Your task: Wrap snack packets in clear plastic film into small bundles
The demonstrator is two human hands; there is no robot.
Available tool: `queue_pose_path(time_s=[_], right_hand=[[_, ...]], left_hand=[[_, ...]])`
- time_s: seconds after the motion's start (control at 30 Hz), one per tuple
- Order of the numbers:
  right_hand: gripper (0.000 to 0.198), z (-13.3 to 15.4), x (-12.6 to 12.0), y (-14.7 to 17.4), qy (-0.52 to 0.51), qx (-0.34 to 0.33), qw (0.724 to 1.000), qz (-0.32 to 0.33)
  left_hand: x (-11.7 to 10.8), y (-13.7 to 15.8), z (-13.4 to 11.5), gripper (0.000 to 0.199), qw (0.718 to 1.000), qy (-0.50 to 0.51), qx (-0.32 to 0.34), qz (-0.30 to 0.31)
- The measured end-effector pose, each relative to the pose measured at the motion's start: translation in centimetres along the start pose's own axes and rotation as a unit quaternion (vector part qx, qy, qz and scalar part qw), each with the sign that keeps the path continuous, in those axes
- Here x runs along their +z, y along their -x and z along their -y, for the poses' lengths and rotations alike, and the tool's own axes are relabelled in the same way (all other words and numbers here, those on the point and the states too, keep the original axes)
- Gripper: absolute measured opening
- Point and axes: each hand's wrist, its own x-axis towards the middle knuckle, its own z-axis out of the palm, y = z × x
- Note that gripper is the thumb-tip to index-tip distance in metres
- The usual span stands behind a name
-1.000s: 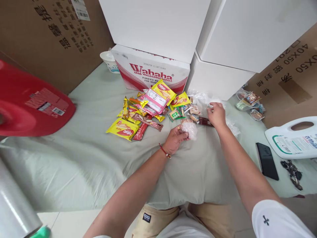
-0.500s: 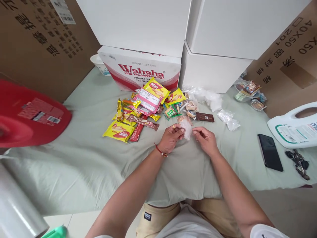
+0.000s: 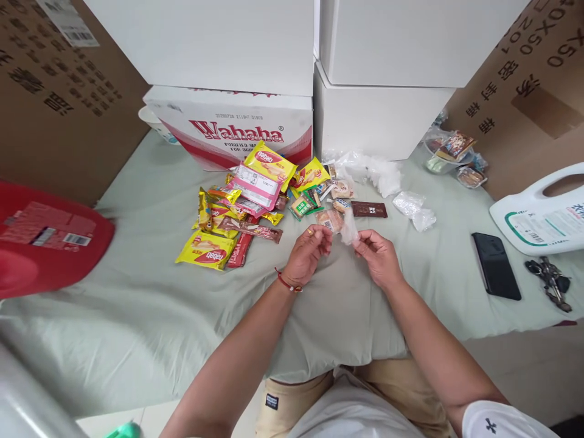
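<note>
A thin, crumpled clear plastic bag (image 3: 349, 227) hangs from the fingertips of my right hand (image 3: 378, 255), which pinches its edge. Just left of the bag, my left hand (image 3: 308, 254) has loosely curled fingers, slightly apart, with nothing visible in them. Behind both hands lies a wrapped pinkish-brown snack (image 3: 329, 220), partly covered by the bag. Close by are a dark brown packaged bar (image 3: 369, 209) and a green-labelled snack packet (image 3: 301, 207). Yellow Nabati wafer packets (image 3: 207, 248) and a pink packet (image 3: 256, 185) are heaped to the left.
A Wahaha carton (image 3: 246, 131) and white boxes (image 3: 374, 115) line the back. Crumpled clear plastic (image 3: 415, 210) lies right of the snacks. Farther right are a black phone (image 3: 496, 266), keys (image 3: 550, 283) and a white jug (image 3: 541, 216). A red container (image 3: 50, 237) stands at left.
My left hand has let go of the plastic bag and moved slightly left. My right hand now holds the bag alone, and it hangs more stretched out. The view has shifted slightly.
</note>
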Motion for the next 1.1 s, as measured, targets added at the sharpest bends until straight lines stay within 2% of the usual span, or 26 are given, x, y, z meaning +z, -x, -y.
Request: queue_pose_path(time_s=[0.1, 0.23, 0.47, 0.53, 0.6, 0.77, 0.83, 0.93, 1.0, 1.1], right_hand=[[0.029, 0.0, 0.3, 0.2, -0.123, 0.083, 0.988, 0.043], [0.031, 0.2, 0.9, 0.2, -0.173, 0.127, 0.972, 0.094], [0.02, 0.4, -0.5, -0.6, -0.287, 0.14, 0.947, 0.031], [0.016, 0.3, -0.7, -0.7, -0.312, 0.13, 0.941, 0.018], [0.013, 0.1, -0.6, -0.6, -0.315, 0.132, 0.939, 0.032], [0.01, -0.6, 0.6, -0.2, -0.254, 0.144, 0.952, 0.093], [0.007, -0.7, 0.8, -0.1, -0.211, 0.105, 0.968, 0.084], [0.002, -1.0, 0.7, 0.1, -0.079, 0.003, 0.995, 0.067], [0.004, -1.2, 0.7, 0.3, 0.019, -0.054, 0.996, 0.064], [0.008, -1.2, 0.7, 0.5, 0.094, -0.083, 0.99, 0.068]], left_hand=[[0.2, 0.2, 0.5, 0.046, 0.996, -0.082, 0.025, 0.014], [0.2, 0.1, 1.1, 0.034, 0.99, -0.129, 0.038, 0.038], [-0.4, -0.1, 1.0, 0.038, 0.997, -0.075, 0.03, -0.018], [-0.3, 0.0, 0.9, 0.038, 0.996, -0.082, 0.041, -0.008], [-0.1, 0.1, 0.8, 0.037, 0.992, -0.114, 0.051, 0.017], [0.4, 0.5, 0.9, 0.038, 0.985, -0.162, 0.046, 0.039], [0.2, 0.5, 1.0, 0.039, 0.984, -0.167, 0.055, 0.045], [-0.1, 0.4, 1.2, 0.035, 0.978, -0.182, 0.09, 0.053], [-0.2, 0.4, 1.2, 0.033, 0.969, -0.219, 0.112, 0.041], [-0.1, 0.4, 1.2, 0.032, 0.945, -0.3, 0.128, 0.022]])
